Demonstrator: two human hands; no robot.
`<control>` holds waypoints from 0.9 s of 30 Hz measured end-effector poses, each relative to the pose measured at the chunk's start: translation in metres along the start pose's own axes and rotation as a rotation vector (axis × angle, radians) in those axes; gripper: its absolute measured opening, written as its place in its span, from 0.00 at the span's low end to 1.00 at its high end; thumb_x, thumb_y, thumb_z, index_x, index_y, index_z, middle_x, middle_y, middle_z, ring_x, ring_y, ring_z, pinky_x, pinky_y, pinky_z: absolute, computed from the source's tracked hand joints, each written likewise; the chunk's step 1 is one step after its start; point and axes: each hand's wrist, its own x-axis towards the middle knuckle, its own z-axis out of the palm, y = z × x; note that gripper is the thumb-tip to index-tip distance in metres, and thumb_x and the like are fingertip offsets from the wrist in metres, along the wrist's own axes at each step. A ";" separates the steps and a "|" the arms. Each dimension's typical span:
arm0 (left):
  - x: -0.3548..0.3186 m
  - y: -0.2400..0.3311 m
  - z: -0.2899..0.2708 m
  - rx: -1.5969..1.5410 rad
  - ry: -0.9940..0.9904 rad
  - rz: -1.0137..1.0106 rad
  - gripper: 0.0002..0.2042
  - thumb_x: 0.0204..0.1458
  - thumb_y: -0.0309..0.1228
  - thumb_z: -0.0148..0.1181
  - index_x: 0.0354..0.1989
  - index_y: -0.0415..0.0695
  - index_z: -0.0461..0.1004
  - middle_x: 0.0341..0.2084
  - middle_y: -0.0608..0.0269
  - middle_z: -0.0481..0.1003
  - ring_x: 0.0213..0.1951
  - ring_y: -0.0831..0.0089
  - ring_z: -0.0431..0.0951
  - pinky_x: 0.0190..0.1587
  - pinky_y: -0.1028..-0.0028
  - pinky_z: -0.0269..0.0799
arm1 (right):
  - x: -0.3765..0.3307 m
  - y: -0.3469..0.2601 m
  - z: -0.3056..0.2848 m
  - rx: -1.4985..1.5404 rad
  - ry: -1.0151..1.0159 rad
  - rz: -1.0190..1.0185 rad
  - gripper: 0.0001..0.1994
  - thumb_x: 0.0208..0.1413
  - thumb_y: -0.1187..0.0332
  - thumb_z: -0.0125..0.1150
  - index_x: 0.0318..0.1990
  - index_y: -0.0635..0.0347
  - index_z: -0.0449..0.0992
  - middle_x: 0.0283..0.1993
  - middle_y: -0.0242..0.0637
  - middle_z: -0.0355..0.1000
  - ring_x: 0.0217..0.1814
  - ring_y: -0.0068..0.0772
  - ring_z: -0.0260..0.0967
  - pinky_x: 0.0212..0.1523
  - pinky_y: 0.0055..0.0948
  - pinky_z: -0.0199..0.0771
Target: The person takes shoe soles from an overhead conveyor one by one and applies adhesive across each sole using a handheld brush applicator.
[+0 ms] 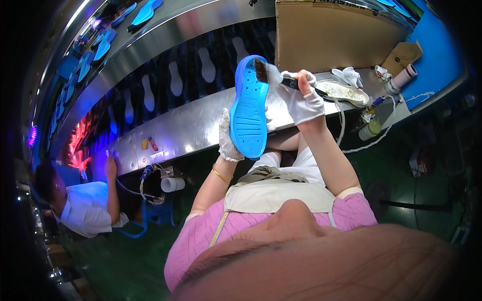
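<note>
A bright blue shoe sole [249, 113] stands tilted up in front of me, its holed and ridged face toward me. My left hand [228, 138], in a whitish knit glove, is closed round its lower part, with the fingers partly hidden behind it. In my right hand [304, 100], also gloved but with bare fingertips, is a brush [271, 73] with a dark handle, pale ferrule and dark bristles. The bristles are at the sole's upper right edge; whether they touch cannot be told. A white cord [343, 123] hangs below the right hand.
A metal bench [196, 131] runs in front of me, with dark racks of pale soles [175, 79] behind. At right are a cardboard box [336, 37], a stained pale sole-shaped tray [346, 94], white cloth [349, 77] and a green-yellow container [370, 130]. A co-worker [90, 203] sits at left.
</note>
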 end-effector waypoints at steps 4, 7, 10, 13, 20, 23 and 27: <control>0.004 0.003 -0.006 -0.040 -0.075 0.045 0.39 0.53 0.61 0.38 0.63 0.39 0.52 0.57 0.44 0.62 0.56 0.48 0.65 0.57 0.53 0.62 | -0.026 -0.001 -0.020 -0.648 0.137 0.244 0.04 0.52 0.71 0.62 0.32 0.58 0.73 0.32 0.30 0.72 0.29 0.16 0.65 0.31 0.16 0.65; 0.009 0.010 -0.014 -0.209 0.030 0.055 0.37 0.55 0.59 0.35 0.62 0.39 0.53 0.55 0.43 0.63 0.52 0.44 0.68 0.55 0.49 0.64 | -0.022 0.005 -0.017 -0.792 0.063 0.478 0.04 0.47 0.75 0.66 0.31 0.60 0.75 0.30 0.31 0.73 0.30 0.18 0.68 0.32 0.17 0.68; 0.011 0.011 -0.003 -0.233 -0.063 -0.009 0.38 0.55 0.60 0.33 0.63 0.39 0.52 0.55 0.42 0.63 0.51 0.43 0.69 0.54 0.47 0.64 | -0.002 0.000 -0.026 -0.856 0.019 0.256 0.04 0.47 0.76 0.65 0.30 0.62 0.76 0.31 0.34 0.75 0.30 0.20 0.69 0.32 0.19 0.71; 0.012 0.017 0.004 -0.076 -0.017 -0.008 0.39 0.55 0.61 0.32 0.63 0.38 0.52 0.54 0.41 0.63 0.50 0.41 0.69 0.54 0.47 0.64 | 0.011 -0.004 -0.029 -1.014 -0.104 -0.125 0.04 0.47 0.79 0.64 0.31 0.63 0.76 0.31 0.35 0.74 0.31 0.21 0.69 0.35 0.20 0.70; 0.048 0.092 0.081 0.342 -0.270 0.133 0.40 0.54 0.61 0.35 0.62 0.34 0.52 0.50 0.41 0.67 0.46 0.48 0.73 0.46 0.52 0.72 | -0.011 -0.020 -0.031 -0.481 0.045 -0.237 0.05 0.49 0.72 0.64 0.32 0.60 0.74 0.34 0.34 0.72 0.34 0.22 0.68 0.37 0.19 0.67; 0.104 0.160 0.114 0.399 -0.348 0.139 0.41 0.56 0.60 0.25 0.62 0.30 0.46 0.55 0.36 0.59 0.53 0.45 0.66 0.53 0.49 0.68 | -0.014 -0.027 -0.036 -0.499 0.071 -0.212 0.07 0.50 0.72 0.64 0.34 0.60 0.73 0.35 0.34 0.72 0.34 0.23 0.68 0.37 0.19 0.67; 0.171 0.246 0.110 0.348 -0.022 0.429 0.28 0.63 0.45 0.28 0.65 0.38 0.39 0.64 0.47 0.48 0.64 0.47 0.51 0.63 0.49 0.51 | -0.016 -0.018 -0.018 -0.605 0.069 -0.084 0.06 0.51 0.74 0.62 0.36 0.63 0.74 0.36 0.42 0.75 0.28 0.28 0.73 0.30 0.21 0.74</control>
